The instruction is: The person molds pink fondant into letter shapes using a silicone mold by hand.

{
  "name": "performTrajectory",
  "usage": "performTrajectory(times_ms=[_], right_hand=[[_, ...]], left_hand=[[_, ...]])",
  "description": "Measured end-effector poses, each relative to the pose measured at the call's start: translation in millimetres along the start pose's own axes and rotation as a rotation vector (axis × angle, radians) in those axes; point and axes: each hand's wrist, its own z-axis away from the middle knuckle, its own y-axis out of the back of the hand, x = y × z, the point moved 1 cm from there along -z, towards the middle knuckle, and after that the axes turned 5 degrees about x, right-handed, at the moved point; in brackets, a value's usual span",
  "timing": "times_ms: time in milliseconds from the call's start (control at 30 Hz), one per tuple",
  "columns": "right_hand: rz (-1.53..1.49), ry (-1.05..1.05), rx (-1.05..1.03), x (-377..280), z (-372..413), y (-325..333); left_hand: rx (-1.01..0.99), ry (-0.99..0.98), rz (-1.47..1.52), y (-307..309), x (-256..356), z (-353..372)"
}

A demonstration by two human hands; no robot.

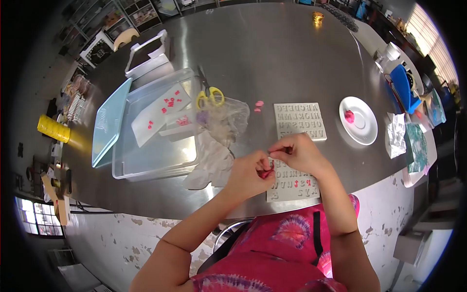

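Observation:
My left hand [251,171] is closed around a lump of pinkish-red dough [265,173] at the left edge of the nearer letter mold [287,195]. Fingers pinched, my right hand [299,153] is over the top of that mold, its tips close to the left hand's; whatever it holds is too small to make out. Pink dough fills a few of the mold's lower letter hollows, and my hands hide its upper left part. A second letter mold [298,117] lies just beyond, its visible hollows unfilled.
To the right, a white saucer [368,127] holds a pink dough ball [349,116]. Pink bits [259,103] lie left of the far mold. At left are yellow-handled scissors [210,96], a plastic bag [233,119], crumpled white gloves [210,163] and a clear bin [160,168] containing pink letters on paper.

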Motion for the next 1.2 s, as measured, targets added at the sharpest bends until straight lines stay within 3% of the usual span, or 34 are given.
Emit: performTrajectory(times_ms=[633, 1200], right_hand=[[0.016, 0.042, -0.151, 1.2, -1.0, 5.1], [-0.012, 0.047, -0.159, 3.0, -1.0, 3.4]], left_hand=[[0.021, 0.014, 0.005, -2.2, -2.7, -0.3], [0.005, 0.061, 0.055, -4.8, -4.9, 0.0]])
